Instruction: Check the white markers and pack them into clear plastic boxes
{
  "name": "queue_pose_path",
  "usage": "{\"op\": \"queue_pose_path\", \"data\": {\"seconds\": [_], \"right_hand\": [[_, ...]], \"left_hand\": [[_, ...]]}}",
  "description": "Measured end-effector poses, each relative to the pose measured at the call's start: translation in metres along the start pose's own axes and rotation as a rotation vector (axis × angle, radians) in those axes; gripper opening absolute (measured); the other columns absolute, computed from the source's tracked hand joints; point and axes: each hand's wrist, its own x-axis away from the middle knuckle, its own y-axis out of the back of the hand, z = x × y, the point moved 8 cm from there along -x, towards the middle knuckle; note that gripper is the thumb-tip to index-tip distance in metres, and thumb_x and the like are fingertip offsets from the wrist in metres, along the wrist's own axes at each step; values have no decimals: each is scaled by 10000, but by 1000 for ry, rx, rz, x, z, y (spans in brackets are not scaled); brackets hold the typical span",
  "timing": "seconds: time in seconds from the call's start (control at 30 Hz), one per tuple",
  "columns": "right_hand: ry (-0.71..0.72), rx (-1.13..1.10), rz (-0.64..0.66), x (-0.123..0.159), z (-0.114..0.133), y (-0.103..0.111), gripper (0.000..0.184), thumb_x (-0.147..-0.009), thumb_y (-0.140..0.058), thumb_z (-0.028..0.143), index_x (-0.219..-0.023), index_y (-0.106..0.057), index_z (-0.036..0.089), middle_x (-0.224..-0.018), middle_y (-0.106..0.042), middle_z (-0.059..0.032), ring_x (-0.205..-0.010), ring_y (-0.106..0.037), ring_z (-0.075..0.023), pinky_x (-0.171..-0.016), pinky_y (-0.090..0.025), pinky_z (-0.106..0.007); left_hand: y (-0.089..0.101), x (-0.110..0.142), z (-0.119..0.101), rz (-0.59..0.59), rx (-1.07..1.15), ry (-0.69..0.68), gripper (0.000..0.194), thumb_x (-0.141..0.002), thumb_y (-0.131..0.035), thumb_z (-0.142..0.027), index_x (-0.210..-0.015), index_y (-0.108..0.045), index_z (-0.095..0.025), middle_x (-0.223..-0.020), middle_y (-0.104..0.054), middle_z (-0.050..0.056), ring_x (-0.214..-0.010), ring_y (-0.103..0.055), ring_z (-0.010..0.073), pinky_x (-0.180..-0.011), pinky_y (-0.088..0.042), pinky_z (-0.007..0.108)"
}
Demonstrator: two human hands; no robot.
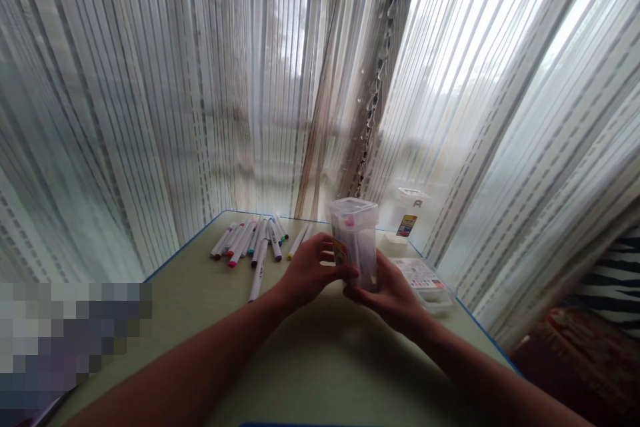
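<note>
Between both hands, above the table, I hold a clear plastic marker case (pixel 363 243) upright, with its lid on top. Something pink shows through the plastic near the top, and a coloured label sits on the left face. My left hand (pixel 317 263) is closed on the case's left side, thumb across the front. Round the lower right side curls my right hand (pixel 383 290). Left of my left hand lies a loose pile of white markers (pixel 245 240) with variously coloured ends. One marker (pixel 259 277) points toward me, close to my left forearm.
A second clear container (pixel 407 217) with a label stands at the table's back right. Nearer lies a flat clear case (pixel 425 283) with a printed sheet. The pale green table (pixel 320 373) has a blue edge. Sheer striped curtains (pixel 240 80) hang behind it.
</note>
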Motion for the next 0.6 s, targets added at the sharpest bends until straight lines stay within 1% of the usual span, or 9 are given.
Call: {"op": "queue_pose_path", "data": {"seconds": [0.1, 0.17, 0.23, 0.27, 0.33, 0.4, 0.47, 0.53, 0.6], "right_hand": [[-67, -98, 9, 1, -2, -3, 577, -738, -867, 411, -1228, -643, 207, -1091, -746, -105, -881, -699, -262, -674, -575, -344], [-103, -185, 27, 2, -4, -5, 520, -763, -851, 396, -1203, -646, 208, -1069, -753, -100, -854, -702, -249, -637, -562, -323], [-107, -263, 51, 2, -5, -6, 491, -783, -837, 385, -1205, -648, 219, -1116, -749, -98, -904, -709, -254, -686, -573, -334], [-102, -295, 67, 2, -6, -7, 493, -786, -833, 387, -1214, -647, 226, -1146, -743, -98, -924, -711, -255, -722, -580, -346], [-102, -330, 101, 3, -8, -7, 512, -783, -832, 402, -1227, -642, 235, -1170, -739, -94, -899, -715, -246, -758, -587, -364], [-114, -312, 109, 3, -10, -6, 509, -776, -835, 413, -1213, -646, 234, -1143, -748, -89, -840, -712, -231, -741, -589, -360], [-113, -259, 89, 1, -10, -3, 504, -756, -853, 414, -1182, -660, 225, -1108, -757, -85, -829, -709, -230, -729, -589, -350], [-85, -196, 66, -1, -9, 1, 529, -730, -873, 422, -1170, -671, 212, -1090, -761, -91, -878, -714, -252, -750, -593, -357], [-52, -134, 46, -4, -8, 4, 564, -717, -882, 433, -1187, -672, 204, -1108, -759, -104, -955, -714, -285, -789, -599, -385]], "left_hand": [[2, -1, -1, 3, -3, -15, 481, -599, -955, -318, -949, -677, -139, -963, -749, 91, -830, -706, 214, -758, -576, 370], [2, -1, -1, 26, 14, 5, 468, -647, -928, -349, -985, -684, -136, -992, -745, 104, -823, -704, 223, -715, -579, 372], [0, 0, -2, 75, 26, 21, 466, -668, -915, -366, -1008, -698, -134, -1010, -743, 112, -853, -696, 233, -723, -576, 377], [-2, 0, -3, 104, 24, 20, 455, -677, -910, -372, -1008, -707, -133, -1017, -744, 114, -884, -691, 237, -758, -572, 383], [-6, 1, -7, 159, 12, 4, 421, -698, -897, -376, -995, -726, -132, -1032, -750, 115, -956, -679, 241, -863, -553, 401], [-8, 2, -8, 186, -3, -1, 423, -696, -899, -368, -1009, -733, -137, -1061, -753, 118, -1018, -671, 256, -919, -535, 412], [-9, 2, -5, 186, -6, 8, 493, -665, -919, -351, -1069, -725, -147, -1096, -752, 128, -1054, -673, 283, -885, -546, 411], [-7, 1, -2, 168, -24, 7, 578, -620, -943, -325, -1122, -711, -158, -1141, -744, 140, -1090, -674, 311, -841, -555, 399], [-5, 0, -1, 143, -60, -14, 627, -586, -958, -302, -1142, -703, -165, -1172, -738, 144, -1117, -673, 321, -854, -554, 401]]}}
